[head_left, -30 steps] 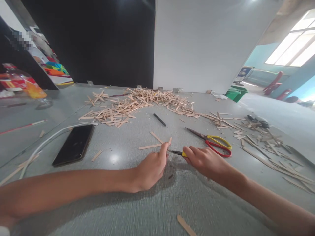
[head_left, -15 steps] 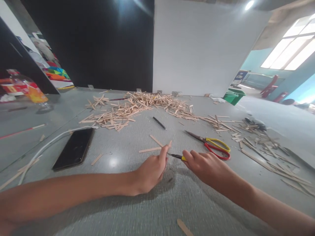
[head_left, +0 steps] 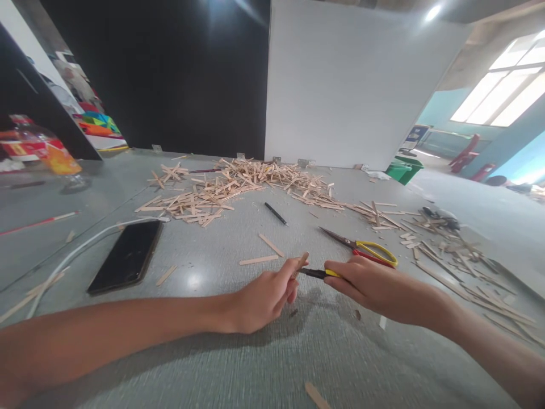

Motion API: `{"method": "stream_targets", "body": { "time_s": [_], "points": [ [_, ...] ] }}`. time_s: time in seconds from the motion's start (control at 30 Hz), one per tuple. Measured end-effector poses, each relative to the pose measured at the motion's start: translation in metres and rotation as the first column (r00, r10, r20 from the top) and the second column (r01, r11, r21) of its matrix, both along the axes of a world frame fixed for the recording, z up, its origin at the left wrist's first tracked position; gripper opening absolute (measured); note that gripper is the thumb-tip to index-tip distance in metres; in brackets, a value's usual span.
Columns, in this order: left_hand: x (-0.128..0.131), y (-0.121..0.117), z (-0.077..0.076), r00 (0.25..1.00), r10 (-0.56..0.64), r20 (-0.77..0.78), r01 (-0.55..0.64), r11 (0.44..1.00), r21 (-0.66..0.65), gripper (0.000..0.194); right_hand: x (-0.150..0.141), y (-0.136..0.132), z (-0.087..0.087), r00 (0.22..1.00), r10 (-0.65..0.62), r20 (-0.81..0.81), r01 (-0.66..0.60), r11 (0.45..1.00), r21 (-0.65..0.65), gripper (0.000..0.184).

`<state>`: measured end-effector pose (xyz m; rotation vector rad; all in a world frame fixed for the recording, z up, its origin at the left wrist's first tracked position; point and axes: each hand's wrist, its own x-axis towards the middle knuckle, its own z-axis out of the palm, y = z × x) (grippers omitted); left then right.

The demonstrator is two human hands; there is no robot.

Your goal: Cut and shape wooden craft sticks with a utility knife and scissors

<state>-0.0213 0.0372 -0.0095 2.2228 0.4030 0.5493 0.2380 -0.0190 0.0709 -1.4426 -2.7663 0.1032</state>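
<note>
My left hand (head_left: 264,296) pinches a short wooden stick (head_left: 301,262) that juts up past its fingertips, a little above the grey table (head_left: 238,363). My right hand (head_left: 374,287) is closed round a small cutting tool with a yellow handle (head_left: 318,273); its dark tip meets the stick. Red-and-yellow scissors (head_left: 361,248) lie just beyond my right hand. Two loose sticks (head_left: 264,253) rest on the table ahead of my left hand.
A big heap of wooden sticks (head_left: 238,184) spreads across the far table, with more sticks and offcuts (head_left: 451,250) to the right. A black pen (head_left: 276,213), a black phone (head_left: 126,256) and a white cable (head_left: 80,245) lie at the left. A white board stands behind.
Both hands have lifted slightly and shifted right. The stick now tilts up from my left fingers, and small offcuts lie on the table under my right hand.
</note>
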Motion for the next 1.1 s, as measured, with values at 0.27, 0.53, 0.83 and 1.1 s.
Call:
{"method": "stream_targets", "body": {
  "time_s": [0.27, 0.53, 0.83, 1.1],
  "points": [
    [0.0, -0.001, 0.002, 1.0, 0.009, 0.003, -0.009, 1.0, -0.006, 0.049, 0.0, 0.006, 0.005, 0.998, -0.042, -0.038, 0.036, 0.989, -0.144, 0.044],
    [0.006, -0.005, 0.011, 0.985, 0.168, -0.036, -0.171, 0.978, -0.119, 0.041, -0.013, -0.009, -0.015, 0.967, -0.098, 0.237, -0.003, 0.92, 0.393, 0.018],
    [0.014, -0.014, 0.012, 0.912, 0.354, -0.207, -0.342, 0.935, 0.091, 0.045, -0.055, -0.044, -0.031, 0.906, -0.307, 0.291, 0.062, 0.777, 0.627, 0.027],
    [0.013, -0.01, -0.002, 0.887, 0.442, -0.132, -0.407, 0.885, 0.227, 0.044, -0.022, 0.009, -0.046, 0.952, -0.057, 0.3, -0.12, 0.833, 0.54, 0.012]
  ]
}}
